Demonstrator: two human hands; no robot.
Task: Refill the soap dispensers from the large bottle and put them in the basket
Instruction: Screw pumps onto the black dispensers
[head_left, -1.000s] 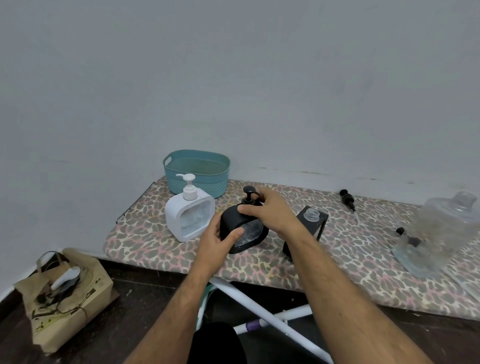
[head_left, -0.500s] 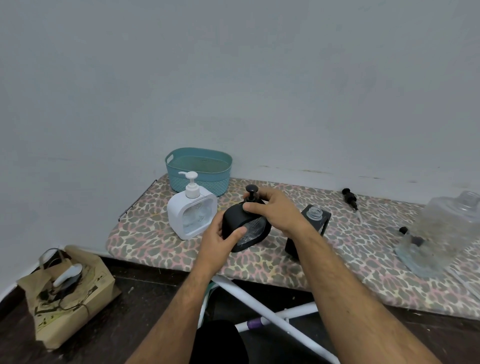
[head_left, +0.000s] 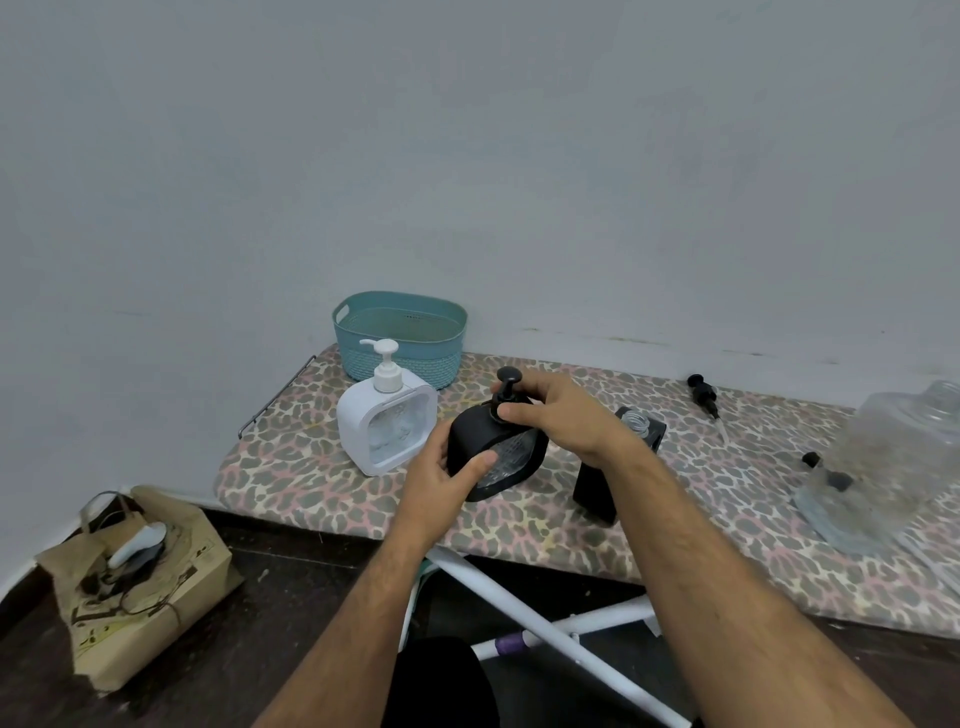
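Pump head (head_left: 506, 375) now turned, black dispenser (head_left: 496, 452) tilted left, gripped by left hand (head_left: 441, 475) and right hand (head_left: 558, 413).

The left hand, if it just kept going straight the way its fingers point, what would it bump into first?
The left hand already grips the black dispenser, so that blocks it at once. Its fingers point up and away toward the wall; past the dispenser, the teal basket probably lies nearest that line, though depth is unclear.
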